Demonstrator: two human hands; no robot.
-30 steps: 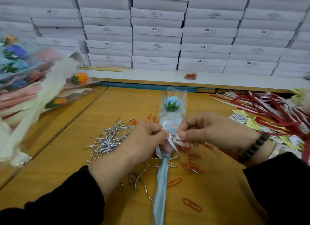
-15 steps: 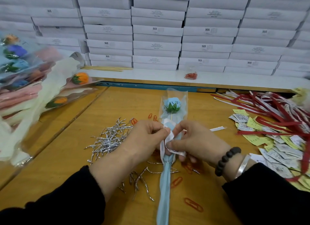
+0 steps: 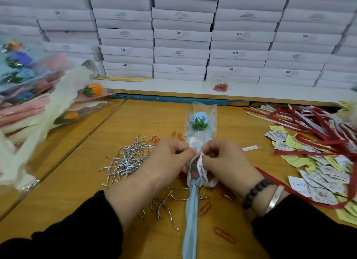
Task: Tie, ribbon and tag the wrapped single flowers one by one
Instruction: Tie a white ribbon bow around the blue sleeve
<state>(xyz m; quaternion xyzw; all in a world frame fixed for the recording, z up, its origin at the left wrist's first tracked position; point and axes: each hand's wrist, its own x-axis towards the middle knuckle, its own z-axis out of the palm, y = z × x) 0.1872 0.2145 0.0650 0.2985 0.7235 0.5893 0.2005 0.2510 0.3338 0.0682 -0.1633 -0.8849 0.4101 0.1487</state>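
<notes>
Centre of the wooden table (image 3: 135,123), you're working on a blue wrapped flower (image 3: 199,121), lying with its head away from you and its stem tail running back toward you. Your left hand (image 3: 166,158) and right hand (image 3: 226,160) are both pinching the white ribbon (image 3: 201,168) at the wrap's neck, fingertips nearly touching, likely pulling the bow tight while the table is supporting the stem. Ribbon tails are hanging down over the stem, one with script print.

Silver twist ties (image 3: 127,160) are sitting just left of your left hand, red and white ribbons (image 3: 309,121) and paper tags (image 3: 318,171) at right, red paper clips (image 3: 204,208) scattered near the stem, all within reach for the next steps. Finished flowers (image 3: 58,104) are piling at far left, white boxes (image 3: 181,36) stacked behind.

Versus half a second ago: your hands are now closer together and level at the knot; the ribbon is now forming a looped bow with tails hanging down, rather than a loose strip between your fingers. Tag step looks still undone.
</notes>
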